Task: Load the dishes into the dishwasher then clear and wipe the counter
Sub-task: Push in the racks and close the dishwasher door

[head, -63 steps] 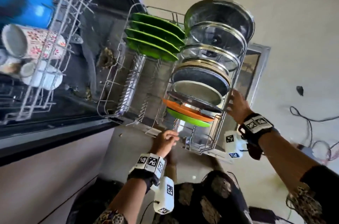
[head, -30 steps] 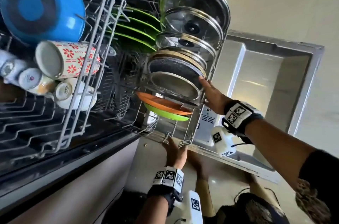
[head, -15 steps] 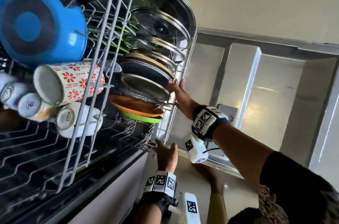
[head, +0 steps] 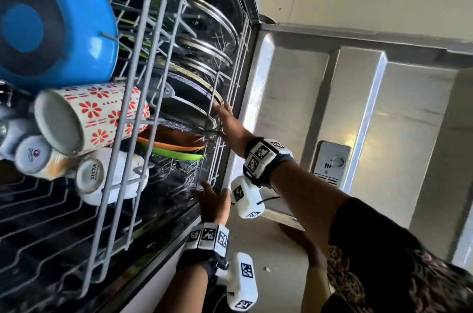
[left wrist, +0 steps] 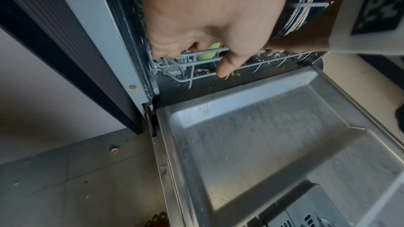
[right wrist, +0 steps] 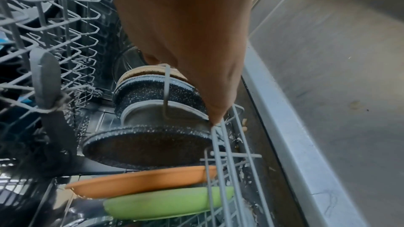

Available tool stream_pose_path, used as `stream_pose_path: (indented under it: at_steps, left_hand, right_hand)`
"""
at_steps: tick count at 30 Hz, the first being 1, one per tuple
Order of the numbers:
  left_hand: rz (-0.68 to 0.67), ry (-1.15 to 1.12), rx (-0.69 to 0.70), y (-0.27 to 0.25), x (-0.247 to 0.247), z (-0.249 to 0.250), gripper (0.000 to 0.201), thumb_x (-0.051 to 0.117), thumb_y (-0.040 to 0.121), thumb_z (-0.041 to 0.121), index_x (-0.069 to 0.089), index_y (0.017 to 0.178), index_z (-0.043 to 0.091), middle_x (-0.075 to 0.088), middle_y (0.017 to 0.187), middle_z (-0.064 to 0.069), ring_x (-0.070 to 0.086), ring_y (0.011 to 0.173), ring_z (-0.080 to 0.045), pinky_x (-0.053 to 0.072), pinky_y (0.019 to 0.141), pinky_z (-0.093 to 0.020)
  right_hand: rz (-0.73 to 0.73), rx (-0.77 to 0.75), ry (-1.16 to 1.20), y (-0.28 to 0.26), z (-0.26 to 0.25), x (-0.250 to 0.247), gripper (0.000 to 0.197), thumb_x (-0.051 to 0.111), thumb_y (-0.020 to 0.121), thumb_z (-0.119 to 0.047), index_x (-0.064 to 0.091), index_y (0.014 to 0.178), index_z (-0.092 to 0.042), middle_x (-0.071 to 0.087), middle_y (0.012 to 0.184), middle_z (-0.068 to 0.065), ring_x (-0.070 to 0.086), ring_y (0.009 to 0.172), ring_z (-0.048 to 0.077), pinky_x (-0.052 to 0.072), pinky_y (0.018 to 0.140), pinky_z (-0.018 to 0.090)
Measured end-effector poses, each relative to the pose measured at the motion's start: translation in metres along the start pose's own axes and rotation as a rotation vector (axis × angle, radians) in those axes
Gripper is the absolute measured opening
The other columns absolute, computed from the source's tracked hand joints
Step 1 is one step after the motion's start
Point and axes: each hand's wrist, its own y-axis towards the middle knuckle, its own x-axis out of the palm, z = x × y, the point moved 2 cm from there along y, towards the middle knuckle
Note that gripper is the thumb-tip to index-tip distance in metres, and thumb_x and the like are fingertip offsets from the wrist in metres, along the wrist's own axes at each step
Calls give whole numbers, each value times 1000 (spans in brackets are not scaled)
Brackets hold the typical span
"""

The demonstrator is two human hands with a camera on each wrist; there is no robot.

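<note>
The lower dishwasher rack (head: 217, 154) sits inside the tub, under the upper rack (head: 143, 82). It holds glass lids (head: 204, 23), speckled pans (right wrist: 153, 96), an orange plate (right wrist: 142, 182) and a green plate (right wrist: 166, 203). My right hand (head: 227, 118) lies flat with straight fingers against the rack's front wires (right wrist: 227, 161) beside the pans. My left hand (head: 208, 197) touches the rack's lower front corner. In the left wrist view, the left hand's thumb (left wrist: 227, 65) lies across the front wires (left wrist: 196, 68).
The upper rack carries a blue bowl (head: 64, 31), a floral mug (head: 102, 113) and small cups (head: 38, 156). The steel door (head: 358, 120) lies open flat below my arms, with its detergent dispenser (head: 332, 161). A dark cabinet panel (left wrist: 43, 40) stands left of the tub.
The loaded lower rack has slid from the open door into the tub, under the upper rack. Both hands stayed on its front edge and moved inward with it.
</note>
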Motion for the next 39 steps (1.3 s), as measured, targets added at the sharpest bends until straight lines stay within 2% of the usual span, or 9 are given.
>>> stream_pose_path:
  at_steps: [6,8,12,16,20,24,27,33,39]
  left_hand:
    - [-46,-57,7,-7,7,0,101,31,64,47,-3,146,0,-16,149,-32,-8,142,-40,6,115,-35]
    - [-41,-39,18,-8,9,-3,101,41,67,45,-3,147,2,-16,149,-32,-5,142,-40,10,117,-40]
    - [-5,87,16,-11,7,-2,80,54,90,22,1,148,3,-9,151,-31,10,141,-42,22,112,-40]
    - [71,4,113,-40,25,9,66,49,91,14,17,145,-2,13,150,-32,20,139,-41,25,111,-40]
    - [5,-103,159,-93,76,15,48,50,90,13,41,135,-3,41,141,-24,40,130,-34,29,103,-33]
    - [-244,-274,79,-153,147,16,40,53,76,36,68,95,4,67,98,-21,62,99,-35,46,83,-29]
    - [-336,-431,21,-197,188,25,18,55,88,5,56,73,15,59,70,-7,55,68,-27,41,47,-9]
    - [-494,-522,-85,-270,223,41,23,51,90,3,60,111,4,60,77,3,58,46,3,37,40,-5]
    - [-430,-664,-87,-294,226,40,27,48,90,-4,56,116,-8,59,79,-5,57,42,5,40,40,-5]
  right_hand:
    - [-22,8,-16,0,0,-5,67,34,99,-43,-3,150,-24,-4,159,3,6,145,20,14,118,43]
    - [-27,31,-49,-8,-4,-14,61,35,98,-44,13,150,-21,15,157,7,23,141,23,28,112,42]
    - [125,63,-226,-40,3,-62,40,45,98,-33,47,130,-9,58,113,8,60,88,22,41,60,24]
    - [238,278,-428,-92,39,-141,29,36,98,-7,48,73,-10,56,51,-1,49,35,4,34,39,17]
    - [344,382,-703,-179,77,-244,34,41,97,-9,44,65,-22,51,65,-3,50,48,3,43,47,15]
    - [429,486,-670,-256,96,-325,28,43,94,1,53,69,-8,52,60,10,48,29,4,33,34,13]
    - [430,484,-689,-290,89,-362,30,43,92,3,51,65,-7,49,56,11,45,29,9,31,33,14]
    - [401,392,-776,-336,46,-391,28,46,90,3,51,65,-9,52,58,12,47,30,7,32,33,10]
    - [383,405,-927,-354,27,-406,28,46,90,-2,52,65,-13,55,60,9,50,43,16,33,43,16]
